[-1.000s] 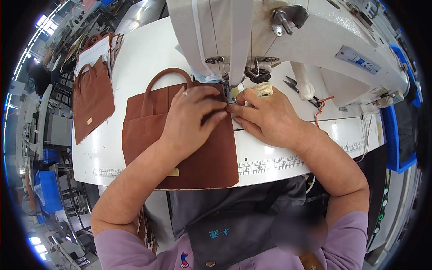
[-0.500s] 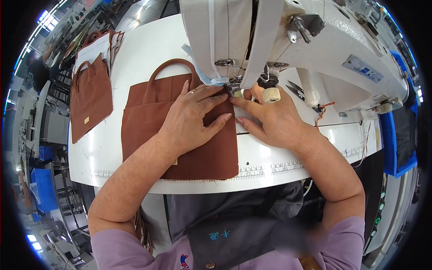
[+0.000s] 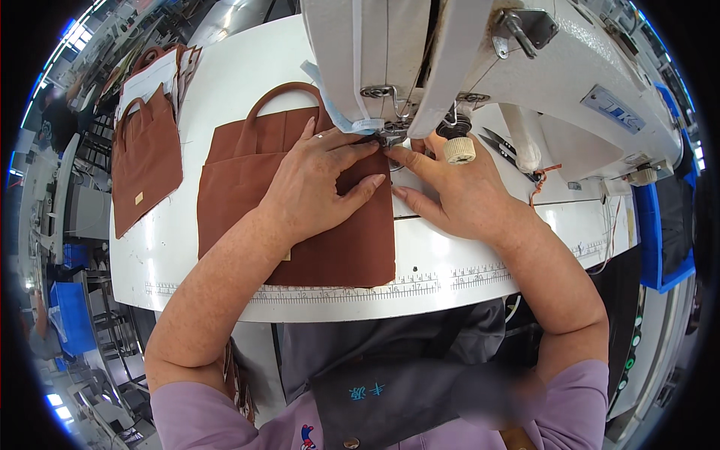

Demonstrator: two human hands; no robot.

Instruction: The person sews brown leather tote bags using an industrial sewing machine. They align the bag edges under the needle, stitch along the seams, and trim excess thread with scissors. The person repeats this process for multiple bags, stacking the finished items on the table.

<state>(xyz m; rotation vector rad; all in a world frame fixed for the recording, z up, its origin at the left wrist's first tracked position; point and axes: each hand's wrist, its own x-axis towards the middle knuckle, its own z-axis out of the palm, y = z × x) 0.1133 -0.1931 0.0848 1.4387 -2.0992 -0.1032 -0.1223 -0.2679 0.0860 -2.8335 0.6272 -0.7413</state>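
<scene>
The brown bag (image 3: 345, 255) lies near the bench's (image 3: 345, 307) front edge, handle (image 3: 283, 88) toward the back edge, under my wide-spread left hand (image 3: 311, 178), with my right hand (image 3: 463, 184) at its right side, maybe pinching, I can't tell.

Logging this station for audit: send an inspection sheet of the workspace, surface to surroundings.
Surface: white table, ruler scale along its near edge.
Work: brown bag piece with handle, lying flat, its right edge by the presser foot of the sewing machine.
Clutter: dark-bladed snips and orange thread at right; another brown handled piece at left.
Hands: left hand on the bag piece, fingers spread; right hand at its right edge, some fingertips hidden.
Cables: thin pale cord at the table's right end.
Surroundings: blue bins on both sides.
</scene>
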